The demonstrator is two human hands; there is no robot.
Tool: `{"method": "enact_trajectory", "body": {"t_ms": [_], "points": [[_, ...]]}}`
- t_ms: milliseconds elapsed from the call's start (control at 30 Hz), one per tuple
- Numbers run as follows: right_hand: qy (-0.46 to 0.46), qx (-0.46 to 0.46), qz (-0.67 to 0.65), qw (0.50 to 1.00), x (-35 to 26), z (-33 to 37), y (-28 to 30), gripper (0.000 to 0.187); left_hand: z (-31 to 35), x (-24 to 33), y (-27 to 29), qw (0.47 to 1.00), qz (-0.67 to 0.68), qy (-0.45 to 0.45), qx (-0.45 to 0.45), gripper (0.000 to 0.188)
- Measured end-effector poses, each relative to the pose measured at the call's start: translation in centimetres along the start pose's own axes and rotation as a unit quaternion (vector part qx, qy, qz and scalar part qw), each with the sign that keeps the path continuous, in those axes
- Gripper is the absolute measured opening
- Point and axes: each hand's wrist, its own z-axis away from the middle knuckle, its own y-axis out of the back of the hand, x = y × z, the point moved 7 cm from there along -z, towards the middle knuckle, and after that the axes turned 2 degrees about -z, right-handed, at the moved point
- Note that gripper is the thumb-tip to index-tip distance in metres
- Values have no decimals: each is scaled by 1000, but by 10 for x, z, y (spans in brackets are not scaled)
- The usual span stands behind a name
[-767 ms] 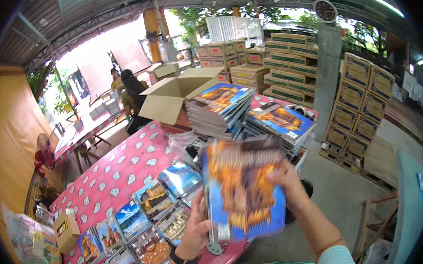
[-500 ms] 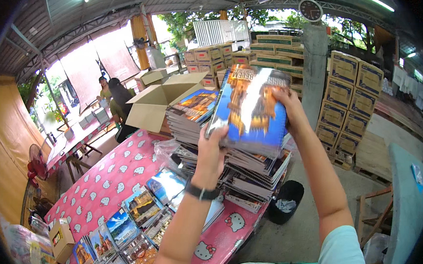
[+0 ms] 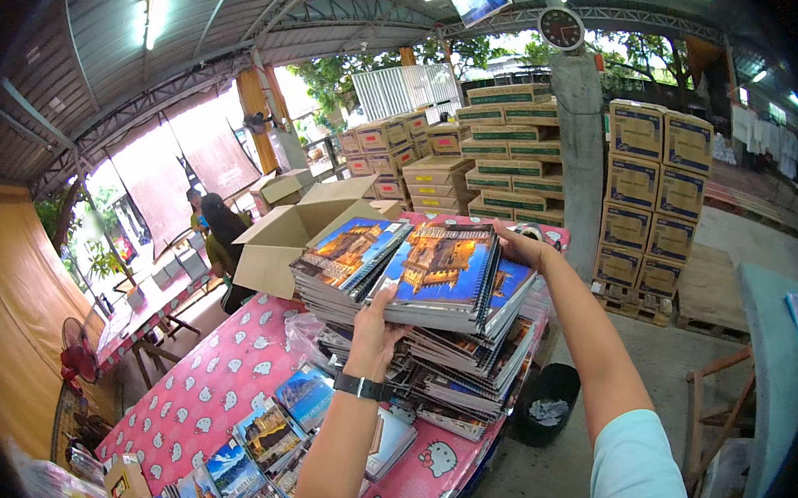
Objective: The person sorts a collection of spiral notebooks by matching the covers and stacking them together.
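Spiral notebooks (image 3: 440,263) with a blue and orange building on the cover rest on top of a tall pile in front of me. My left hand (image 3: 376,338) is closed round their near left corner, thumb on the cover. At the far right corner my right hand (image 3: 521,246) grips the spiral side, its fingertips partly hidden. Another stack of notebooks (image 3: 348,250) with the same cover touches them on the left. Beneath lie more notebooks (image 3: 460,369), piled crosswise with their edges showing.
An open cardboard box (image 3: 275,240) stands beyond the pile. Several picture-cover notebooks (image 3: 261,438) lie on the pink patterned tablecloth (image 3: 210,375). A black bin (image 3: 545,407) is on the floor at the right. Boxes (image 3: 644,187) are stacked on a pallet; people (image 3: 220,227) are farther back.
Both hands have lowered the notebooks from a tilted, raised position onto the pile. The top cover now lies flatter, and the view has shifted slightly.
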Motion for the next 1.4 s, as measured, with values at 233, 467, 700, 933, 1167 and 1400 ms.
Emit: {"method": "enact_trajectory", "body": {"t_ms": [233,467,700,933,1167,1400], "points": [[12,6,-55,998,9,6,2,70,0,2,3,1000,8,-2,8,31],[75,32,-79,994,25,13,68,79,-5,-7,-34,997,9,41,-68,40],[88,229,49,968,-9,52,31,71,26,1,20,999,23,21,-26,52],[354,-47,81,931,9,135,-205,19,155,-47,177,986,143,-37,82,31],[300,-130,596,733,237,40,-359,52,290,-172,263,916,217,64,333,21],[111,-213,330,913,232,67,-324,30,285,-193,233,924,259,124,253,34]]}}
